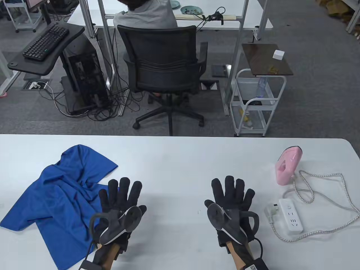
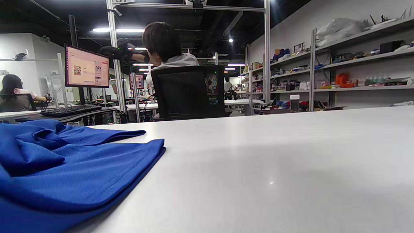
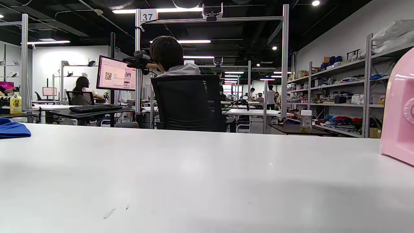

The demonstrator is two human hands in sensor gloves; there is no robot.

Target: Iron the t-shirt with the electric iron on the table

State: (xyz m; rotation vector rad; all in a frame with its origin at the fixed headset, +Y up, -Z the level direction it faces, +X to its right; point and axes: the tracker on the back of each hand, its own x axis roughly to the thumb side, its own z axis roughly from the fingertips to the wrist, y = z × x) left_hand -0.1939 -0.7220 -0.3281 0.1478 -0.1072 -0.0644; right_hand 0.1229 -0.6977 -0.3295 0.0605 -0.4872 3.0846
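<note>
A crumpled blue t-shirt lies on the left of the white table; it also shows in the left wrist view and as a sliver in the right wrist view. A pink electric iron stands on end at the right, also at the right edge of the right wrist view. My left hand lies flat with fingers spread, its outer fingers on the shirt's edge. My right hand lies flat and open on the bare table, left of the iron. Neither holds anything.
A white power strip lies right of my right hand, with the iron's braided cord looping around it. Beyond the table's far edge stands an office chair with a seated person, and a white cart.
</note>
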